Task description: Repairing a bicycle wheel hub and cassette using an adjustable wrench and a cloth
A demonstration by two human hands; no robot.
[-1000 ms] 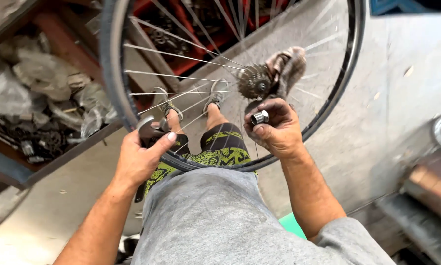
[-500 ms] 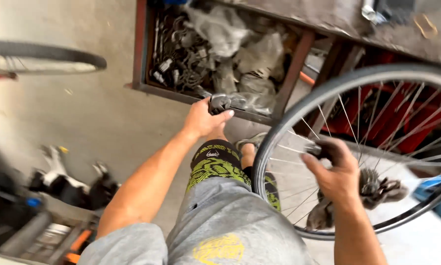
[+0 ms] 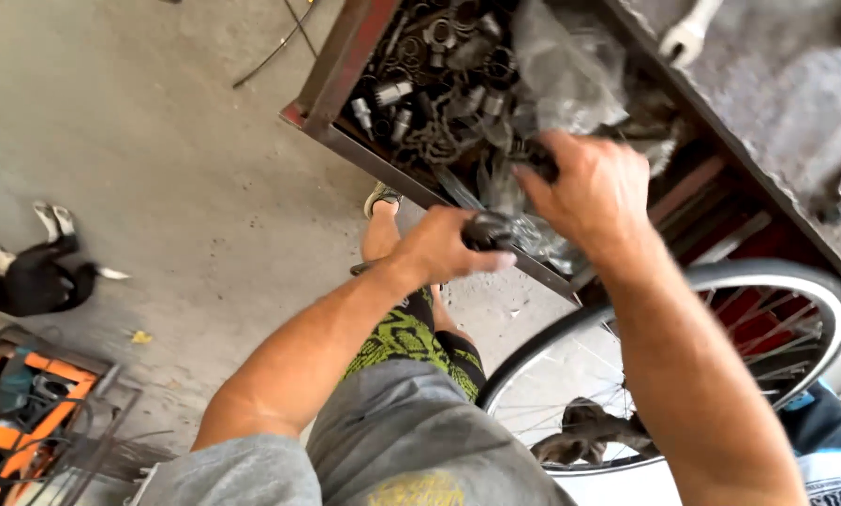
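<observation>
Parts tray (image 3: 319,105): 2 hands in; left hand (image 3: 444,248) grips 1 dark part (image 3: 489,228), right hand (image 3: 591,192) rummaging.

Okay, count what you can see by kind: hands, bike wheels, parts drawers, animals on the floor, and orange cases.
Hands: 2, left hand and right hand
Bicycle wheels: 1, wheel
Parts drawers: 1, drawer
Animals on the floor: 1, black and white animal
Orange cases: 1, orange case
Total: 6

Both hands reach into the metal parts tray (image 3: 319,94): left hand (image 3: 444,245) grips a dark part (image 3: 489,228) at its near rim, right hand (image 3: 591,192) among its clutter; bicycle wheel (image 3: 795,281) just below the tray
</observation>
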